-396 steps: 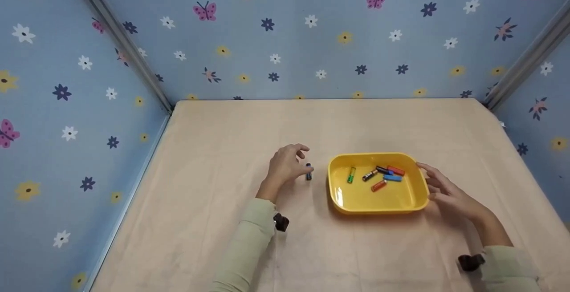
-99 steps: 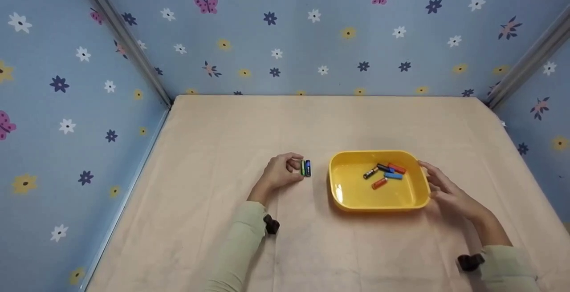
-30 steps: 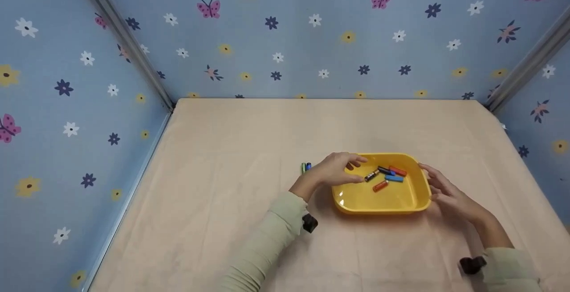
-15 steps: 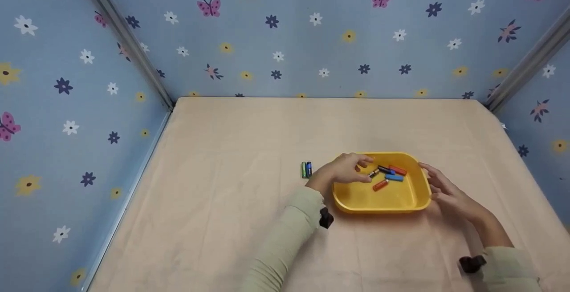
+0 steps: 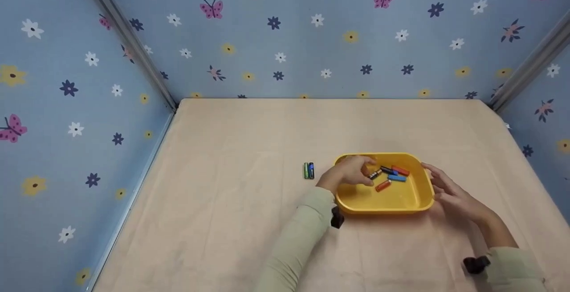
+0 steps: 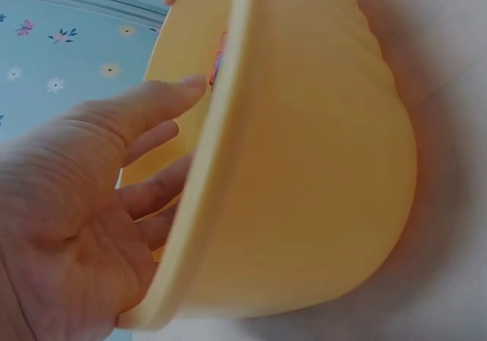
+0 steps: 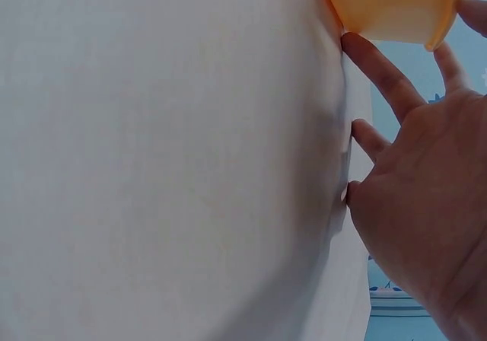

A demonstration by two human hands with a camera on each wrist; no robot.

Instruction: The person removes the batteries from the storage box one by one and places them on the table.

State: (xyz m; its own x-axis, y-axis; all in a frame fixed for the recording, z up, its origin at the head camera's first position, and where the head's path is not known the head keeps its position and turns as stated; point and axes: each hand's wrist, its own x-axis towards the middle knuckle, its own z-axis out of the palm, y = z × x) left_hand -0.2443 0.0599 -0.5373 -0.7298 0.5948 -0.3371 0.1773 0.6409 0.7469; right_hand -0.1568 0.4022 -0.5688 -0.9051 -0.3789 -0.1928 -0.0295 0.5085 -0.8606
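Observation:
A yellow plastic tub (image 5: 383, 203) holds several batteries: a black-and-gold one (image 5: 375, 175), a dark one with a blue end (image 5: 388, 170), a red one (image 5: 401, 170), a light blue one (image 5: 396, 178) and an orange-red one (image 5: 383, 185). My left hand (image 5: 352, 169) reaches over the near-left rim, thumb and fingers apart, close to the black-and-gold battery. In the left wrist view its fingers dip behind the tub wall (image 6: 304, 151). My right hand (image 5: 456, 198) touches the tub's right side with its fingertips and thumb; in the right wrist view the fingers (image 7: 388, 74) are extended.
Left of the tub, a green battery (image 5: 306, 170) and a dark blue battery (image 5: 311, 170) lie side by side on the beige cloth-covered table (image 5: 222, 194). Flower-patterned blue panels (image 5: 294, 38) stand at the back and both sides.
Earlier, the green battery left the tub and came to lie beside the dark blue one. My left hand has since moved right, from the pair into the tub. The right hand stays put.

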